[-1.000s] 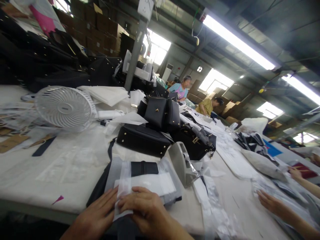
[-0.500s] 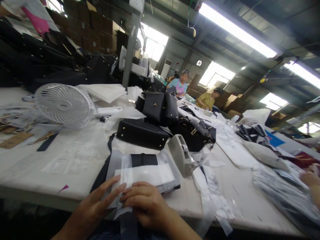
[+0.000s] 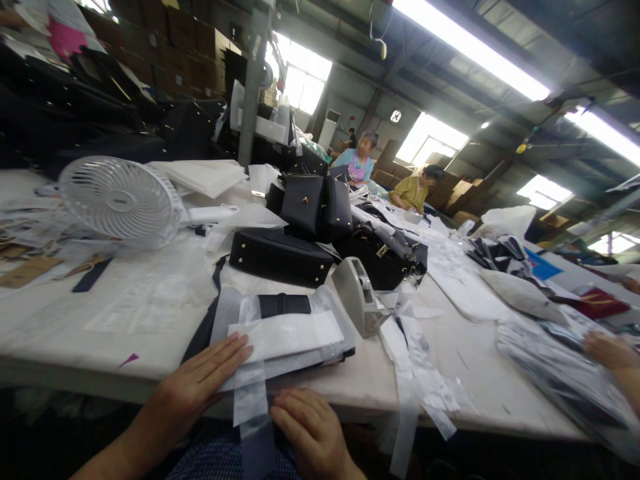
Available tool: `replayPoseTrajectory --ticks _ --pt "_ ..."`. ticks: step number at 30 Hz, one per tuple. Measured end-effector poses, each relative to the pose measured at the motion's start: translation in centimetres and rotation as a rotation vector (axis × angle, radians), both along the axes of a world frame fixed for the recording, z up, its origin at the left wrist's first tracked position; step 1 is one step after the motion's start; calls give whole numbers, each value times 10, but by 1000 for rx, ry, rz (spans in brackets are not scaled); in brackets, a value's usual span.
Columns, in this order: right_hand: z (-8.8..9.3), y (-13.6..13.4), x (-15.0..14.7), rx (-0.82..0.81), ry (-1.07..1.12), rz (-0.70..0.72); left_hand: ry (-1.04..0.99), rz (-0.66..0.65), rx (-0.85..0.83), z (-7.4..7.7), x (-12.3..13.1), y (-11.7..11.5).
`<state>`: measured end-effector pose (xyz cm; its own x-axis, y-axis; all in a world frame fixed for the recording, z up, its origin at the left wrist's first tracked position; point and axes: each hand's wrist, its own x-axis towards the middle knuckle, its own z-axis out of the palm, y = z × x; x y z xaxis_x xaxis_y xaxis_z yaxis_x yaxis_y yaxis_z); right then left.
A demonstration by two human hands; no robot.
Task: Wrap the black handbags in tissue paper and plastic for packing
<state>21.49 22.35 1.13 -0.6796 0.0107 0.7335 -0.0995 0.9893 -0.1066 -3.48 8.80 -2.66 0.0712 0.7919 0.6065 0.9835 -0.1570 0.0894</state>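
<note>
My left hand lies flat with fingers apart on the near left end of a white wrapped bundle at the table's front edge. A black strap piece shows through the clear wrap behind it. A translucent strip hangs from the bundle over the table edge. My right hand is below the edge, beside that strip, fingers curled; whether it pinches the strip I cannot tell. A grey tape dispenser stands just right of the bundle.
Black handbags are piled behind the bundle, with a white fan at the left. Loose plastic strips trail at the right. Another person's hand rests on clear bags at the far right. Two people sit at the far end.
My right hand slid off the bundle and down below the table edge. My left hand spread flat on the bundle's left end. The strip now hangs longer.
</note>
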Motion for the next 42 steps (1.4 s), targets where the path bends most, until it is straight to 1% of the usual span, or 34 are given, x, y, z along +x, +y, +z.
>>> replayPoseTrajectory --ticks 2,4,7,10,13,17,19,22,24,26,31,36,39,42 --pt "-6 -4 1 107 -58 -44 18 -9 22 -1 -1 1" --pt "-10 -7 -5 136 -44 -52 42 -15 34 0 -2 2" --pt "-14 -11 -20 73 52 -11 75 -16 35 4 -2 2" --pt "-17 -15 -26 21 56 47 80 -6 26 5 -2 1" --pt "-18 -20 -19 27 6 83 77 4 28 5 -1 1" --pt "-17 -24 -6 56 0 102 38 -9 37 2 0 1" --pt "-17 -23 -4 67 -17 93 15 -14 34 0 1 1" --pt "-17 -19 -8 81 -49 27 -5 -15 22 -1 1 1" --pt "-17 -16 -15 79 -5 -33 -14 -14 13 0 1 1" --pt "-16 -14 -21 83 65 -62 -19 -18 19 1 2 1" --pt "-8 -12 -27 132 154 -34 -18 -27 20 6 3 1" --pt "-1 -11 -26 189 128 -36 -27 -15 34 9 7 1" --pt "-5 -15 -27 209 145 -31 -14 -8 57 8 8 1" --pt "-17 -22 -28 220 172 -35 -19 11 71 7 8 1"
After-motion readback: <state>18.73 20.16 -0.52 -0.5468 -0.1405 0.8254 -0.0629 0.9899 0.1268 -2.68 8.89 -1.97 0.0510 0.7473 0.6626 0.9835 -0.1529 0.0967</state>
